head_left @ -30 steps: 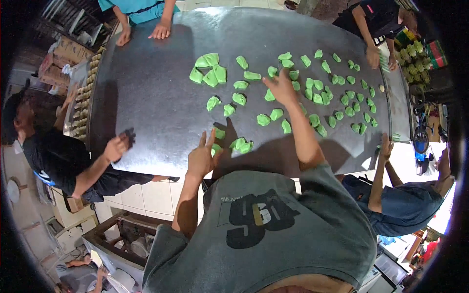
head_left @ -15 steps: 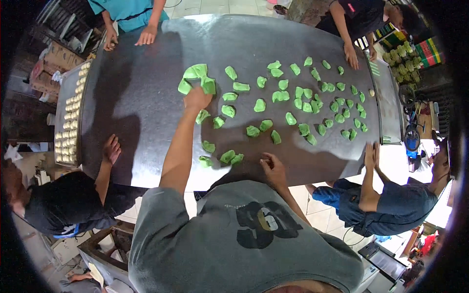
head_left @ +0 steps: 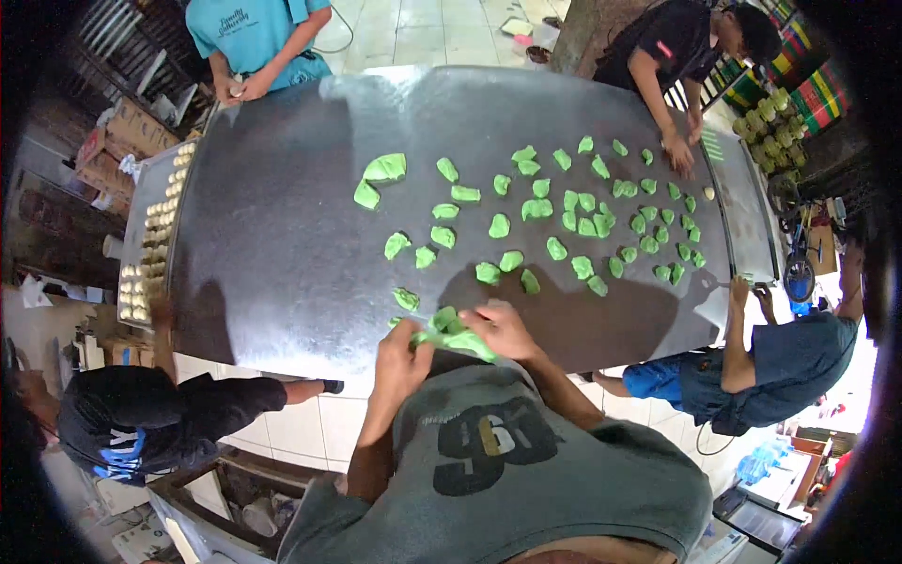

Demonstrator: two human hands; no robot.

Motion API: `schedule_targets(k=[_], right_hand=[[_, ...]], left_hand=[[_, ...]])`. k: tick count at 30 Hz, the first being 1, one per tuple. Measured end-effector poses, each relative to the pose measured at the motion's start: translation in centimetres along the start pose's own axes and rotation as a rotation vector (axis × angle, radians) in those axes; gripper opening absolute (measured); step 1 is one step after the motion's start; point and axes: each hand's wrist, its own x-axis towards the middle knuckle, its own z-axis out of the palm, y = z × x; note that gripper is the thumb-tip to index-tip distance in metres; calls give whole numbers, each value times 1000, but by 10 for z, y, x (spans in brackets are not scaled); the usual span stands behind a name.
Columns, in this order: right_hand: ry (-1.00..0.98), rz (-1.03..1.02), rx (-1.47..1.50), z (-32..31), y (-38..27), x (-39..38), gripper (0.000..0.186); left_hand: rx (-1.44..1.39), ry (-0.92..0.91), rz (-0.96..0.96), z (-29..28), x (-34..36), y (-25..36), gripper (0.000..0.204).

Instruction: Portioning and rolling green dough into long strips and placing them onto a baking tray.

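A strip of green dough (head_left: 465,344) is stretched between my two hands at the near edge of the metal table (head_left: 282,235). My left hand (head_left: 402,361) is closed on its left end. At its right end, my right hand (head_left: 501,331) grips with bent fingers. Just behind the strip lies another green dough piece (head_left: 445,319), partly covered. Beyond my left hand is a single dough piece (head_left: 406,299). A larger green dough lump (head_left: 385,168) rests farther off, with a smaller chunk (head_left: 366,195) beside it.
Several green dough pieces (head_left: 556,248) are scattered over the table's middle and right. Rows of pale dough balls fill a tray (head_left: 141,209) at the left end. Another tray (head_left: 747,202) at the right end holds green strips. Other people stand around the table, their hands at its edges.
My left hand has come back from the large dough lump to the near edge, bringing green dough. My right hand has joined it there. The co-worker at left has moved a hand toward the tray.
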Motion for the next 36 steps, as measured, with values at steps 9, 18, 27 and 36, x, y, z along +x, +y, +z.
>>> schedule_targets(k=[9,18,27,36], right_hand=[[652,128,-719,-3,122,-84,53],[72,-94,518,21,4,-60,43],[-34,-348,-158,-10,-3,-53,38],[-255,31,151,47,-54,-56,55]], left_hand=[[-513,245,-310,-53,-11,-30,18],[-257,-406,85,8,-7,19,33],[277,-572,287,0,-19,18,40],[474,-339,329,5,-34,2,46]])
